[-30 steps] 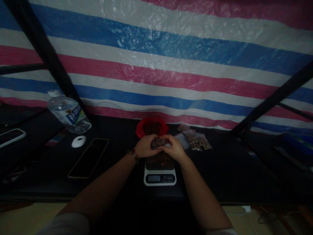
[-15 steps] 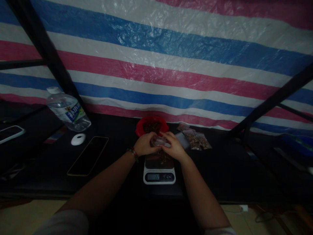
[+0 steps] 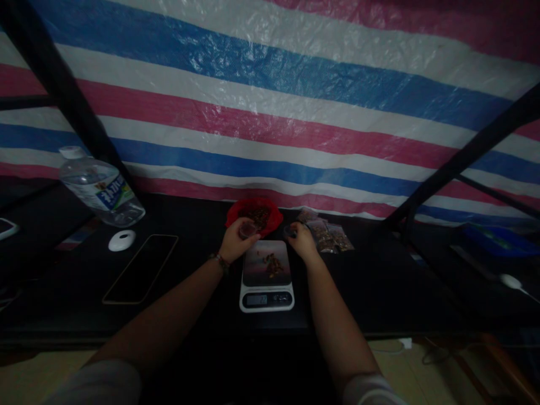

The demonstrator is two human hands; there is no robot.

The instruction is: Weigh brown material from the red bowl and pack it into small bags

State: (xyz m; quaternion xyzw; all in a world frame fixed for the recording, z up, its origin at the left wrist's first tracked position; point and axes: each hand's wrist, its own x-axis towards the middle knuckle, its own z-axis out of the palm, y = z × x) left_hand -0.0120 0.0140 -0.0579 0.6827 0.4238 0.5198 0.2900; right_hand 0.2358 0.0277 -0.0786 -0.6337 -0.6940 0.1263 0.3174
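My left hand (image 3: 237, 242) is closed around a small clear cup (image 3: 247, 229) at the front of a red bowl (image 3: 276, 219) that contains brown dried pieces. Over to the right, my right hand (image 3: 302, 241) pinches a small, dark-looking clear piece (image 3: 289, 231), perhaps a lid; its shape is hard to make out. Between and below the hands stands a white kitchen scale (image 3: 266, 304) with a lit display. A loose pile of brown dried pieces (image 3: 273, 265) lies on its plate. Neither hand touches the scale.
Small clear bags (image 3: 327, 236) of brown pieces lie beyond my right hand. On the left are a phone (image 3: 141, 270), a white mouse (image 3: 122, 240) and a large plastic bottle (image 3: 103, 188). A blue tray (image 3: 502, 241) is at far right; a striped sheet (image 3: 270, 135) hangs behind.
My hands were together over the scale around a clear container. They have parted, left hand towards the bowl and right hand to the right, uncovering the pile on the plate. The view has shifted slightly.
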